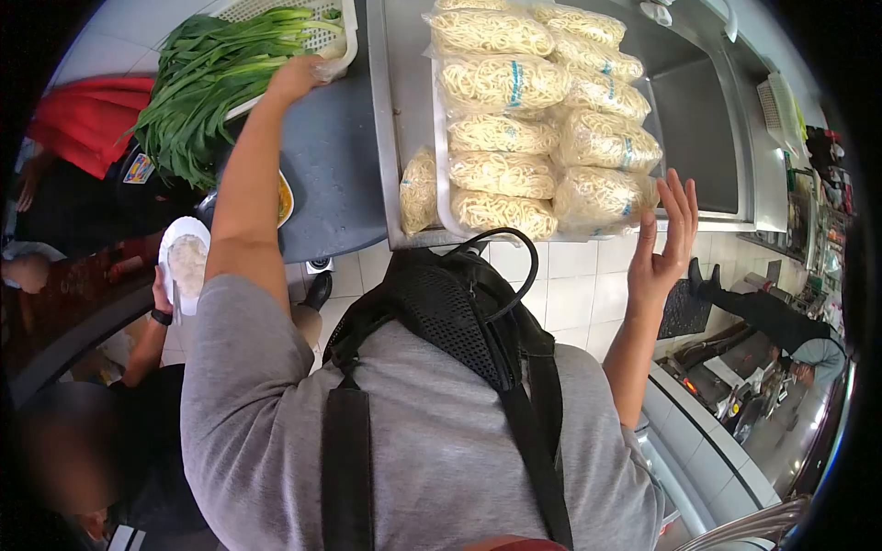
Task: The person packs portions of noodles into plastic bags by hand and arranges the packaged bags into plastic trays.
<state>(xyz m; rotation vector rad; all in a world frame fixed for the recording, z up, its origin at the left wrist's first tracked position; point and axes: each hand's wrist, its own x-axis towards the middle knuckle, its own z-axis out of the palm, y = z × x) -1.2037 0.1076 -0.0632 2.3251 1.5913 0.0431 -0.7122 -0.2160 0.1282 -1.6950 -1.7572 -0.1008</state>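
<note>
My left hand (296, 79) reaches forward to a white plastic basket (347, 32), its fingers closed at the near edge; the fingertips are partly hidden. Long leafy greens (211, 83) lie in that basket and hang over its left side. My right hand (669, 230) is raised with fingers spread and holds nothing. Beside it, at the right, sits a clear bag of noodles (602, 193). Several such noodle bags (501, 83) are stacked in two columns on a white tray (444, 184) over the metal sink. A smaller noodle bag (418, 191) stands left of the tray.
The basket rests on a grey table (335, 174), where a plate with yellow food (286, 200) is partly behind my left arm. A metal sink basin (703, 119) lies at right. At left a person's hand (162, 292) holds a white plate of rice (186, 266). Another person (781, 317) stands far right.
</note>
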